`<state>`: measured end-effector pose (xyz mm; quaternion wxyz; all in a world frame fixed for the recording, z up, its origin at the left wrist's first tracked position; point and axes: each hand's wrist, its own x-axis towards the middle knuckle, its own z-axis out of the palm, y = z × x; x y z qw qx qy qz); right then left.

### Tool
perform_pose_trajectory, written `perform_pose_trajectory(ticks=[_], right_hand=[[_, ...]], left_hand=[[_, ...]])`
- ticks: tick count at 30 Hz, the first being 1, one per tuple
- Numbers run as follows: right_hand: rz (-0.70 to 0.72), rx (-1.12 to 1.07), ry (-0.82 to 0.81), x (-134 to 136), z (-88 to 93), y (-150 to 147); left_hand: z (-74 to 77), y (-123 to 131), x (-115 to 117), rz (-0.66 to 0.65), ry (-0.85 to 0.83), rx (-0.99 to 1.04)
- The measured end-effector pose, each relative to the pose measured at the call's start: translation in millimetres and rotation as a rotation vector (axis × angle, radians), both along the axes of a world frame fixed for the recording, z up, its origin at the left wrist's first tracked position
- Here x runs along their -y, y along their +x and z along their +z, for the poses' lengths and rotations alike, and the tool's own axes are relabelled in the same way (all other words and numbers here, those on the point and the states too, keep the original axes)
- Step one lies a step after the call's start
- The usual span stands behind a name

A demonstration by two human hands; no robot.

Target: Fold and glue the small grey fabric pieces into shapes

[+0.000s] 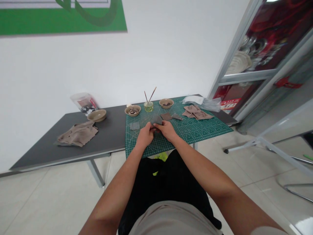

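Observation:
Above the green cutting mat (137,140), a small dark grey square (156,120), perhaps sandpaper or cloth, is pinched between both hands. My left hand (146,133) closes on its left edge. On its right edge, my right hand (167,128) has its fingers closed too. Whether anything else lies between the fingers is hidden. A pale grey square (134,126) rests on the mat just left of my hands. To their right lie a brown square (166,116) and a dark grey piece (177,116).
Behind stand a bowl of small dark pieces (133,110), a glass jar with two brushes (148,106) and another bowl (166,103). Brown cloths (196,112) and a plastic bag (205,102) lie right. Left are a brown cloth (79,133), a bowl (97,115) and a clear container (84,102).

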<state>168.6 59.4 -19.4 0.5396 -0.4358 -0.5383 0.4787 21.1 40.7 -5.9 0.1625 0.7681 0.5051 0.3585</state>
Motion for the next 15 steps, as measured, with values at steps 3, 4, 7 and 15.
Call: perform_pose_trajectory(ticks=[3,4,7,15], right_hand=[[0.028,-0.072,-0.041,2,3.3,-1],[0.042,-0.087,-0.055,3,4.8,-1],[0.061,-0.1,-0.071,6,8.6,0],[0.067,-0.174,-0.114,6,13.6,-1]], left_hand=[[0.6,0,0,0.045,0.01,0.055],[1.0,0,0,0.06,0.01,0.075],[1.5,-1,0,0.077,0.007,0.106],[0.1,-2,1,0.032,0.012,0.01]])
